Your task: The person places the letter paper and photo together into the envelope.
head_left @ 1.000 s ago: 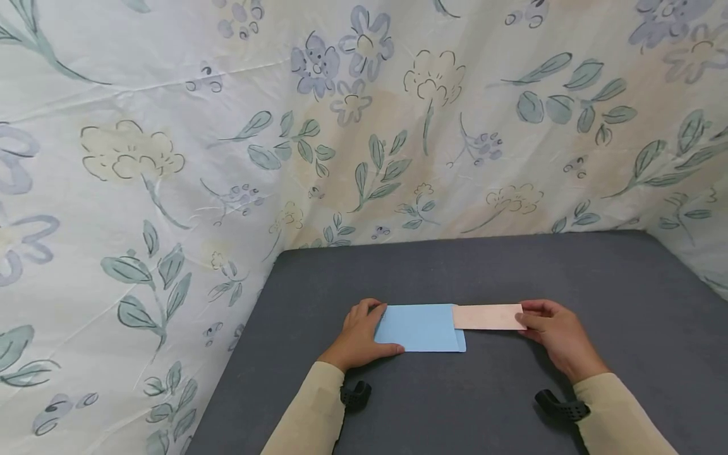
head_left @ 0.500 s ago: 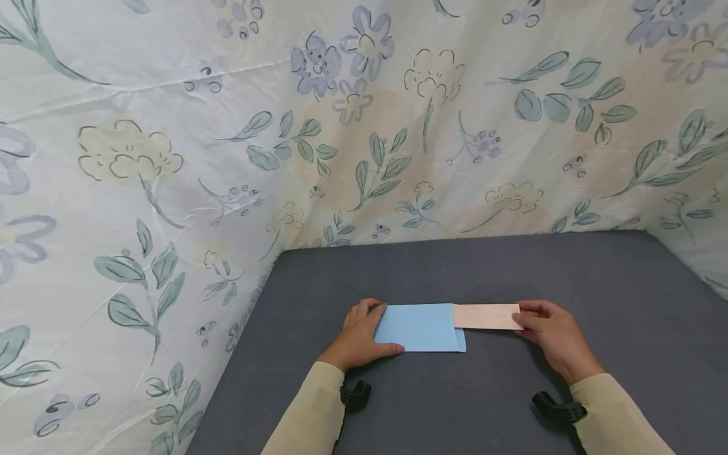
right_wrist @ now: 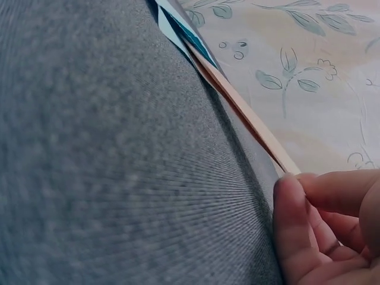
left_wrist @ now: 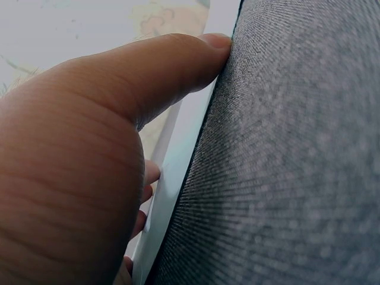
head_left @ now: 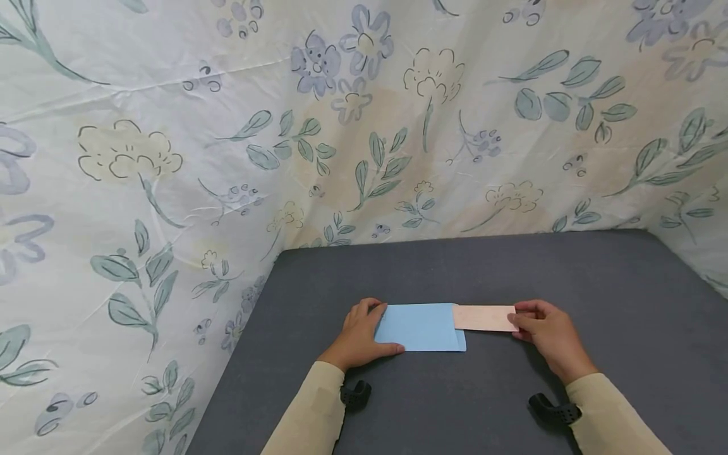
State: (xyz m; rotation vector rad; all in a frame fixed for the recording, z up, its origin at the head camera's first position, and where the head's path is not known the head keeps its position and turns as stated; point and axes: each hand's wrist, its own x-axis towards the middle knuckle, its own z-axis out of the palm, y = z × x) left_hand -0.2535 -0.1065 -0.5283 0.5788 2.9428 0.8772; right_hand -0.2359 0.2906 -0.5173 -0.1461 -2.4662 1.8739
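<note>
A light blue envelope [head_left: 419, 327] lies flat on the dark grey table, its right end standing a little apart so its darker inside shows in the right wrist view. My left hand [head_left: 359, 333] rests on the envelope's left end, thumb stretched along the near edge and fingertips at the far left corner. A pale pink folded paper [head_left: 483, 318] runs from the envelope's right end, its left part hidden inside. At the paper's outer end, my right hand [head_left: 548, 332] pinches it between thumb and fingers; the fold's layers show in the right wrist view [right_wrist: 252, 122].
The dark grey cloth-covered table [head_left: 455, 272] spreads around both hands. Behind it and to the left hangs a floral fabric [head_left: 364, 126]. Black straps [head_left: 356, 395] sit at both wrists, below the beige sleeves.
My right hand has shifted slightly left with the pink paper, and a shorter length of paper shows outside the envelope. My left hand and the envelope stay in place.
</note>
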